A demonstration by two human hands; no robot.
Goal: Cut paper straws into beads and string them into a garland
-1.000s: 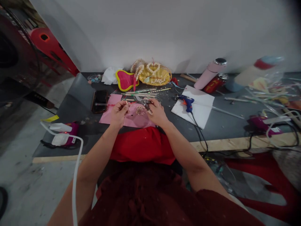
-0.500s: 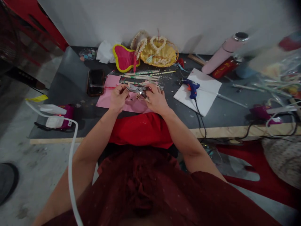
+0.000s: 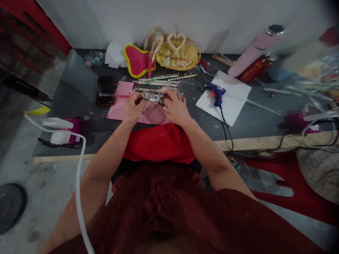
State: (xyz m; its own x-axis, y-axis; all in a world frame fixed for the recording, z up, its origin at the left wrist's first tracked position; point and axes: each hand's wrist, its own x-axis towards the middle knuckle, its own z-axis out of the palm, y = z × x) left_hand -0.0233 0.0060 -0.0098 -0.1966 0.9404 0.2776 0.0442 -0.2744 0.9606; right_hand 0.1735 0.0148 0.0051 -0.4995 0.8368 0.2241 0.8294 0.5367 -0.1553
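Right hand (image 3: pixel 174 107): closed around the handles of a pair of metal shears (image 3: pixel 156 97), which I hold above the pink sheet (image 3: pixel 116 110). Left hand (image 3: pixel 134 108): thumb and forefinger pinched narrow at the blade tips, apparently on a short pale piece (image 3: pixel 145 94); it is too small for me to confirm whether the blades have passed through it. Just below the shears, on the sheet, lies a small heap of short pale pieces (image 3: pixel 155 105), partly hidden by the tool, which I take as cutting already done. Directly beyond my hands, long thin sticks (image 3: pixel 159 83) lie roughly side by side on the worktop (image 3: pixel 259 121); I judge these to be stock left to cut, number not verifiable. Fine debris is scattered at their right ends, consistent with trimming. To the right, a blue glue gun (image 3: pixel 216 92) rests on a white board (image 3: pixel 233 112), out of my hands; no gluing is under way. Farthest back, against the wall, a wicker basket (image 3: pixel 196 53) bears a pale heart-shaped loop (image 3: pixel 176 47), seemingly finished, and more loose pieces. Assessment: cutting partway, remaining amount undetermined.
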